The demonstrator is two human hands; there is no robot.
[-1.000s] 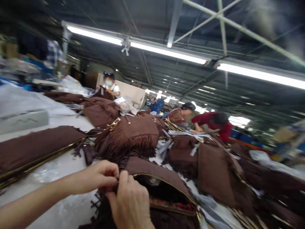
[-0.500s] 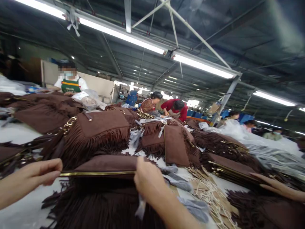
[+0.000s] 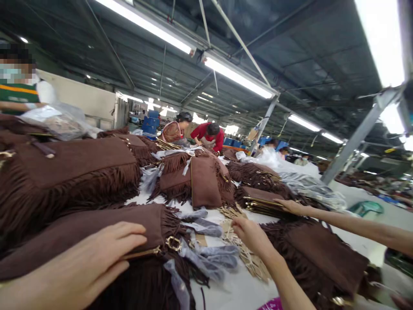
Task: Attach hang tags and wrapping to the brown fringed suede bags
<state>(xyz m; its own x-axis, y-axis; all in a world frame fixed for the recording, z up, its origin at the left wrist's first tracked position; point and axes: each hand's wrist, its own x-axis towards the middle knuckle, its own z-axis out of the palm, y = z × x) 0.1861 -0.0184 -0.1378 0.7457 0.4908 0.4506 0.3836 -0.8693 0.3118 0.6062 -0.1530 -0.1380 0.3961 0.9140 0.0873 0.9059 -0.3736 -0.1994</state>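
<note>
A brown fringed bag [image 3: 135, 219] lies in front of me, with a gold zipper along its near edge and a gold buckle [image 3: 174, 243] at its right end. My left hand [image 3: 106, 254] rests over this bag near the zipper, fingers stretched out. Off to the right, my right hand [image 3: 251, 234] hovers above a heap of pale cords [image 3: 247, 254], its fingers curled; whether anything is between them is hidden. Grey-wrapped straps [image 3: 206, 258] lie between my hands, beside the buckle.
Another person's hand [image 3: 292, 207] touches a stack of brown bags [image 3: 258, 200] at the right. More fringed bags [image 3: 77, 161] are piled ahead and left. A purple item [image 3: 272, 304] shows at the bottom edge. Several people work farther back.
My view has turned right. My right hand has let go of the zipper edge and moved right, over the cords. My left hand has opened and lies over the bag.
</note>
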